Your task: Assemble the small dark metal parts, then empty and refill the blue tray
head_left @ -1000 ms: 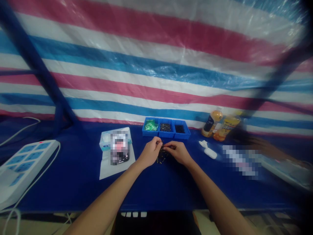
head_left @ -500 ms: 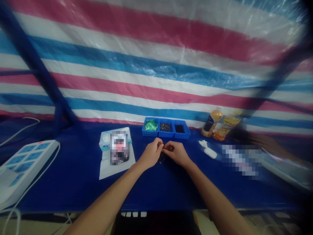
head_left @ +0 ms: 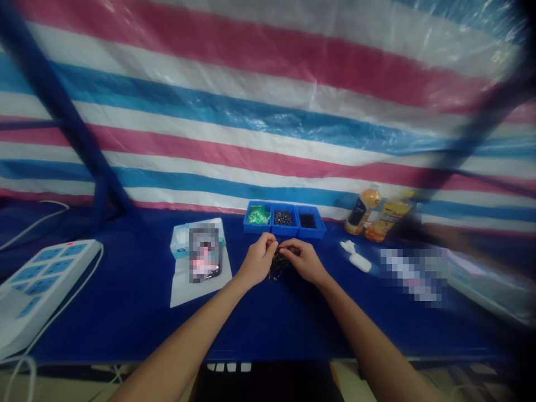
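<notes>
My left hand (head_left: 258, 260) and right hand (head_left: 305, 261) each pinch the small dark piece (head_left: 276, 268) over the desk (head_left: 293, 318); a slack grip could drop it, scattering bits.

A blue-covered table (head_left: 125, 312) carries three small trays (head_left: 283, 219); left of them a tissue pack (head_left: 180, 243) and power strip (head_left: 42, 279), right perhaps two bottles (head_left: 377, 215).

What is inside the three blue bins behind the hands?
Left bin: green pieces. Middle bin: small dark shiny pieces. Right bin: black pieces. The top layers cover whatever lies beneath, and the bin floors are hidden.
</notes>
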Demonstrator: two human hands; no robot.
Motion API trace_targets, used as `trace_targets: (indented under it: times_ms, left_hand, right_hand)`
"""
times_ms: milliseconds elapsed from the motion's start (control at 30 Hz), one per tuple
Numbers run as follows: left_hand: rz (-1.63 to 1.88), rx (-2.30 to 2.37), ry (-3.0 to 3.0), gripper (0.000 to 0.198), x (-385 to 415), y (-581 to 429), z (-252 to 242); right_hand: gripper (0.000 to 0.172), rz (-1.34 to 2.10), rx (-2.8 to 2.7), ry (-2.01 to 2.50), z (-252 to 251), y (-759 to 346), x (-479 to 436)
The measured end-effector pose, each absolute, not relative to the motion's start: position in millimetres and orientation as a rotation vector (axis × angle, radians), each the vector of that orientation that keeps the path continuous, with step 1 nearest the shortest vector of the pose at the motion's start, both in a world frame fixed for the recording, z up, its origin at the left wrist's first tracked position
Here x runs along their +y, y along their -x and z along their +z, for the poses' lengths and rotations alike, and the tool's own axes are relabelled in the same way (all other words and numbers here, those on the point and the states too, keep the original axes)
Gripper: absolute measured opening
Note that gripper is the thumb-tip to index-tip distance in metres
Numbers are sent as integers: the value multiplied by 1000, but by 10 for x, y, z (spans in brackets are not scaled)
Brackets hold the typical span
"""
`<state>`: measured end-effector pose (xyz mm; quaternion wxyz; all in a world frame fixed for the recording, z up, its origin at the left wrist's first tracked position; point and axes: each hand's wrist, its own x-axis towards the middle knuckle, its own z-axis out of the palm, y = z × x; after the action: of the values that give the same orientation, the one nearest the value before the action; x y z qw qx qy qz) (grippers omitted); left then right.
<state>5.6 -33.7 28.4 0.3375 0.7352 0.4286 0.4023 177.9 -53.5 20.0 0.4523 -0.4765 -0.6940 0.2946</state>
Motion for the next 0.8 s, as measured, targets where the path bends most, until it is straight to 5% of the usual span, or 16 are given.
trace_targets:
  times_ms: [400,533,800]
  left_hand:
    - [1076,1133,-1890,23,-305,-41,227]
    - [1063,1131,-1887,22,-312,-47,237]
    - [1008,1041,-2048,14,-330,-49,230]
  right_hand:
    - [41,833,-1093,1282,132,-2107,-326]
    - [58,816,-997,1243,114,-2142,-298]
    - [37,929,-1499,1154,132,-1934,-415]
